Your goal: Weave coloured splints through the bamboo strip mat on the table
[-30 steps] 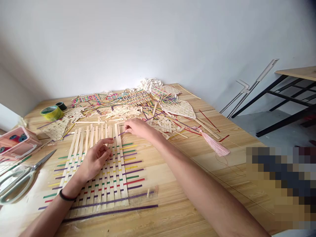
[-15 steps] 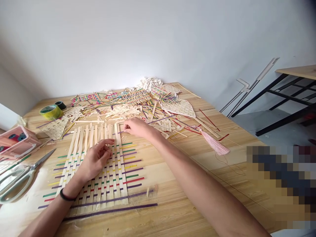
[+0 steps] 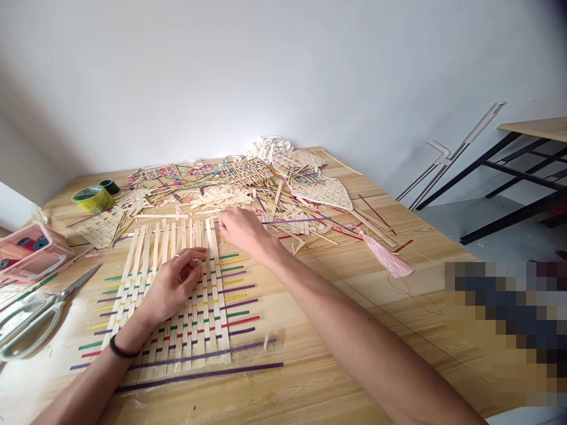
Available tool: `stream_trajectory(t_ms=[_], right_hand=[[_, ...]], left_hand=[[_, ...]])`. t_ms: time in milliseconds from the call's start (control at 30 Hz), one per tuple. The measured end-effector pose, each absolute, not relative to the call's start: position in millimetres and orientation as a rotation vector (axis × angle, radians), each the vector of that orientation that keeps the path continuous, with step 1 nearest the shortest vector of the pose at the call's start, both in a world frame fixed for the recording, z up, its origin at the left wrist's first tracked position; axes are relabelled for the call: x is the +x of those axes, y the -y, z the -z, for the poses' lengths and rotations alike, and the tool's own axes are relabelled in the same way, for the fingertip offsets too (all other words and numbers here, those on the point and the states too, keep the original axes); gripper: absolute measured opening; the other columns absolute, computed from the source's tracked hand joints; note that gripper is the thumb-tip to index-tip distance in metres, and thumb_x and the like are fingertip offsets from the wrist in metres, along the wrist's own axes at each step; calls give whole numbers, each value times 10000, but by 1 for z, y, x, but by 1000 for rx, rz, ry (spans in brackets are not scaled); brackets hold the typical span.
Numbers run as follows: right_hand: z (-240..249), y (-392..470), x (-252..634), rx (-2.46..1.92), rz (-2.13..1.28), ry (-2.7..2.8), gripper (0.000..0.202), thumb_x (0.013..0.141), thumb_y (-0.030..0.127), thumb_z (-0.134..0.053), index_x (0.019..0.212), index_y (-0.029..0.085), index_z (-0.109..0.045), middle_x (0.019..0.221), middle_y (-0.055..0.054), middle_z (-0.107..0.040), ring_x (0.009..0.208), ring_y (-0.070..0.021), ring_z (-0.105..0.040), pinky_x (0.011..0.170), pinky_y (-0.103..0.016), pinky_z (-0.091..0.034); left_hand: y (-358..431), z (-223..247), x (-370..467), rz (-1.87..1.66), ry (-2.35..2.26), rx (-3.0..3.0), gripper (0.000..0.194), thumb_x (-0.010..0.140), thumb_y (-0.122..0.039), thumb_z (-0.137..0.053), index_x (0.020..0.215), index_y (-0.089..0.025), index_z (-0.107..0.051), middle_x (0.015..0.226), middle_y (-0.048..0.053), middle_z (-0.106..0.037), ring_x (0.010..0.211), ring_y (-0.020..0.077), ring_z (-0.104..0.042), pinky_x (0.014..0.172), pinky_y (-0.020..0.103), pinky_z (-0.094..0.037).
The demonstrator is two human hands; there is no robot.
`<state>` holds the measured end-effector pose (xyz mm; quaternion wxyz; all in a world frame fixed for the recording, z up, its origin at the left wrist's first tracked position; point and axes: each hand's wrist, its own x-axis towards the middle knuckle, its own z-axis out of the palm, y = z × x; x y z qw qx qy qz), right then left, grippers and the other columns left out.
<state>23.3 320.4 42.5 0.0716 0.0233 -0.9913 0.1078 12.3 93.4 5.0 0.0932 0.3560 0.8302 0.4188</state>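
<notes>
A partly woven mat (image 3: 195, 330) of pale upright strips crossed by green, yellow, purple and red strips lies flat on the table. My left hand (image 3: 175, 286) rests on its middle, fingers curled, with thumb and forefinger close together over the pale strips; anything between them is hidden. At the mat's upper right corner, my right hand (image 3: 237, 227) is closed on a purple strip (image 3: 301, 221), which sticks out to the right behind the hand. The pale strips' upper ends lie loose and uncrossed.
Scissors (image 3: 57, 304) and a pink basket (image 3: 48, 260) of thread spools are at the left. Yellow tape (image 3: 92, 199) sits behind. Loose strips (image 3: 212, 198) and woven pieces (image 3: 245, 172) spread across the back. A pink tassel (image 3: 390, 257) lies right, attached to a pale woven fan (image 3: 323, 192).
My right hand has shifted slightly left, towards the pale strips. More of the purple strip shows to its right. My left hand has stayed in place on the mat.
</notes>
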Motion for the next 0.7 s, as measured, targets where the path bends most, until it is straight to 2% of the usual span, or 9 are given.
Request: stream_trajectory(t_ms=[200, 400, 567, 700], right_hand=[[-41, -308, 27, 66, -270, 2977, 281, 1014, 50, -486, 1198, 87, -694, 1175, -180, -750, 1019, -279, -746, 818, -329, -562], [-43, -296, 32, 66, -246, 2990, 351, 978, -8, -474, 1261, 86, -659, 1232, -195, -721, 1098, -295, -734, 843, -338, -579], [-37, -300, 29, 17, -269, 2988, 331, 1006, 12, -451, 1249, 88, -663, 1203, -195, -734, 1086, -293, -741, 841, -343, -580], [-31, -306, 25, -12, -289, 2985, 286, 1031, 63, -469, 1216, 94, -685, 1171, -177, -750, 1044, -294, -751, 830, -349, -576]], left_hand=[[-93, -5, 12, -1235, -2461, 1068, 289, 969, -379, -546, 1086, -185, -727, 1341, 153, -691, 766, 181, -667, 702, 346, -546], [-91, -4, 11, -1205, -2484, 1089, 291, 977, -374, -536, 1095, -190, -728, 1346, 147, -692, 814, 192, -682, 723, 343, -543], [-91, -2, 10, -1228, -2473, 1087, 287, 973, -370, -541, 1097, -201, -737, 1378, 138, -683, 798, 188, -678, 729, 345, -551], [-91, -2, 10, -1225, -2484, 1094, 269, 953, -369, -575, 1079, -207, -749, 1354, 136, -699, 886, 227, -706, 747, 356, -556]])
